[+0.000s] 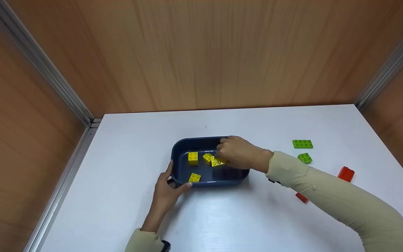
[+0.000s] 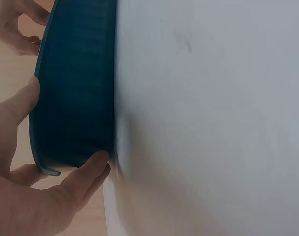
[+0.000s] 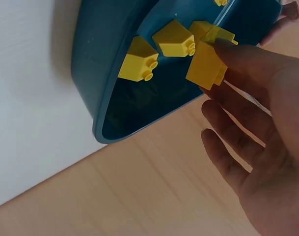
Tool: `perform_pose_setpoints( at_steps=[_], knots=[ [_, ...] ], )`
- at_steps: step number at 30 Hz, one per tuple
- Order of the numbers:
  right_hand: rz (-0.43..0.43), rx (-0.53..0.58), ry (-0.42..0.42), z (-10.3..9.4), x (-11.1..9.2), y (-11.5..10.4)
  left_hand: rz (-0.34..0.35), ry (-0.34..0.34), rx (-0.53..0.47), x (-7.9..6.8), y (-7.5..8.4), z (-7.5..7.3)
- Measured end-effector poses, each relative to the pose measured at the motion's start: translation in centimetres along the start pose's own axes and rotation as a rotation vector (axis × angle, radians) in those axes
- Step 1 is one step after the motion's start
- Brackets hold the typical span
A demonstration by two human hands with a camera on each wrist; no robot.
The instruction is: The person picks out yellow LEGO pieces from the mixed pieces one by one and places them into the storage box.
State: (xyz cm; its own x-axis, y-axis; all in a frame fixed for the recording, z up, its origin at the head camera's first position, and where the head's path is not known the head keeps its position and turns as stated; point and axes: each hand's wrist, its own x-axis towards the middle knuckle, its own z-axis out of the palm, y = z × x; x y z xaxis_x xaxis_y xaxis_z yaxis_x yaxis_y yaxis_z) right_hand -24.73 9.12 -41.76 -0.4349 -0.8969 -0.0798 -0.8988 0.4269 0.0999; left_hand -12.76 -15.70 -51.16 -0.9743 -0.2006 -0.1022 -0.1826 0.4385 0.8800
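Observation:
A dark blue rectangular tray (image 1: 208, 183) sits on the white table with several yellow building bricks (image 1: 193, 158) inside. My left hand (image 1: 166, 192) grips its near left corner, thumb at the rim; in the left wrist view, fingers (image 2: 88, 179) press against the tray's outer wall (image 2: 75, 93). Over the tray's right half is my right hand (image 1: 240, 152). It pinches a yellow brick (image 3: 205, 66) between thumb and fingers, as the right wrist view shows. Other yellow bricks (image 3: 174, 39) lie close to the held one. The right hand partly covers the tray's right side in the head view.
To the tray's right lie a long green brick (image 1: 302, 144) and a smaller green brick (image 1: 304, 158). Further right is a red brick (image 1: 346, 174); another red brick (image 1: 301, 197) is partly hidden by the right sleeve. Wooden panels (image 1: 194, 56) stand behind and beside the table.

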Motion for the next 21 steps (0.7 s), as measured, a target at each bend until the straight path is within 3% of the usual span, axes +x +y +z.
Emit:
perform_pose_setpoints(
  at_steps=[12, 21],
  knots=[
    [-0.015, -0.023, -0.171, 0.1, 2.1, -0.8, 0.008, -0.012, -0.008, 0.0, 0.0, 0.0],
    [-0.056, -0.04, -0.208, 0.8, 3.0, -1.7, 0.005, -0.022, -0.03, -0.2, -0.1, -0.1]
  ],
)
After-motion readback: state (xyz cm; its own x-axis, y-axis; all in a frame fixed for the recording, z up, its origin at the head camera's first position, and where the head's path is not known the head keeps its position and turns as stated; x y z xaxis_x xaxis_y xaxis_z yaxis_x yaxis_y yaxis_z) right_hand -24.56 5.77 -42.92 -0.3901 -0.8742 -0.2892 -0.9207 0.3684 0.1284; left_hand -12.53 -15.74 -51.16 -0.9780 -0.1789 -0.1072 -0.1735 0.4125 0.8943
